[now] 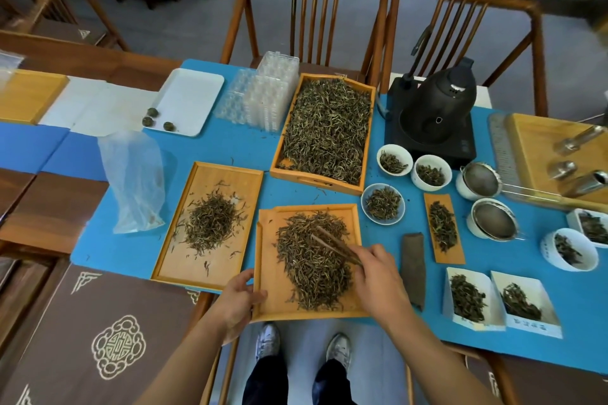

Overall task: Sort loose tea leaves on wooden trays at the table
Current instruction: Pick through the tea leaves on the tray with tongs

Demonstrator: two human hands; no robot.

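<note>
Nearest, at the table's front edge: left hand (237, 297), thumb over the rim and fingers curled under the left side of a shallow, square-cornered wooden tray (353, 306), gripping it. On that tray, a long heaped mound of wiry, olive-brown loose tea leaves (312, 270). Right hand (378, 276) over the tray's right edge, fingers pinching a pair of thin brown wooden tweezers (335, 245) whose tips lie in the mound.

Far left: brown cloth mat (108, 339) with a pale woven medallion. Further in, a crumpled clear plastic bag (135, 181) on the smooth blue table cover (230, 145). Behind it, a white rounded-corner tray (194, 99) carrying three small dark green balls (154, 118). Just left of the gripped tray, a second wooden tray (171, 260), rectangular, with a smaller, looser pile of fine leaves (209, 223) and scattered strands.

Centre back: stacked clear plastic blister moulds (266, 99), then a deep handled wooden box (316, 179) filled edge to edge with leaves.

Right of centre: three round white porcelain bowls (383, 204) with tea, a narrow wooden scoop (444, 230) of leaves, a dark flat strip (413, 266). Behind, a matte black kettle (441, 102) on a black base. Further right, two fine metal mesh strainers (490, 220) on white cups, two white square paper dishes (500, 299) of darker leaf, and a wooden tray (526, 141) with shiny metal cylinders (572, 161).
</note>
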